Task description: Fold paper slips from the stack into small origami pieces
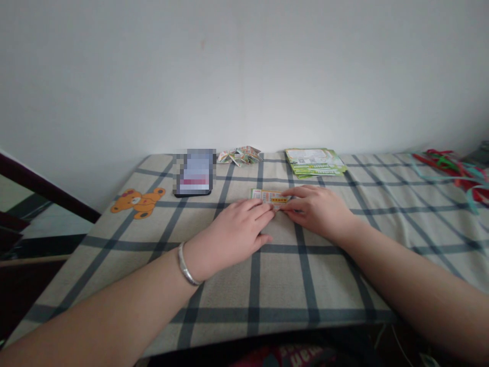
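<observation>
A printed paper strip, coloured yellow, orange and green, lies on the checked tablecloth in front of me. It looks like a folded leaflet. My left hand, with a silver bangle at the wrist, rests flat with its fingertips on the strip's near edge and the thumb apart. At the strip's right end, the thumb and fingers of my right hand are closed on the paper. My fingers cover part of the strip. Behind it, toward the wall, sits a stack of green and white leaflets.
A phone with a blurred screen stands at the back left, beside several folded paper pieces. A bear-shaped sticker lies at left. Red and green ribbons lie far right. The white wall borders the table's back edge.
</observation>
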The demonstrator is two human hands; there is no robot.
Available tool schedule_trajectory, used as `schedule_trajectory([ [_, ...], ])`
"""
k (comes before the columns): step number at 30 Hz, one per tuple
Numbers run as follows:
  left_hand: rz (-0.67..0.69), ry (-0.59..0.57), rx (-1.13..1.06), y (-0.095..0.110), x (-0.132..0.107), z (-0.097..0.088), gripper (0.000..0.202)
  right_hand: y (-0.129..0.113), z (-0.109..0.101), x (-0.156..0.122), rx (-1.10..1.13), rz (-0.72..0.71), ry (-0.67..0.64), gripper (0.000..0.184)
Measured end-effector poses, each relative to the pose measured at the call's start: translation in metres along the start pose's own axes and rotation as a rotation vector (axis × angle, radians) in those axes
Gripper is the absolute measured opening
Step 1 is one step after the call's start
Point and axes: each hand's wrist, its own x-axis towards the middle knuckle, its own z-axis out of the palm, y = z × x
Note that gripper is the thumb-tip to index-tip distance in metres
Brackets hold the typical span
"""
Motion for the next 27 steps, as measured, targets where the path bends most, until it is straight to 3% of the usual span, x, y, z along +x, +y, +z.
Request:
schedule_trajectory([
  [8, -0.002, -0.017, -0.019, -0.0004, 0.0000, -0.0038, 0.052, 0.0012, -0.0055, 0.0021, -0.070, 0.061, -0.061, 0.018],
  [27, 0.015, 0.002, -0.049, -0.0024, 0.0002, -0.0061, 0.047, 0.0026, -0.0021, 0.0004, -0.110, 0.141, -0.057, 0.021],
])
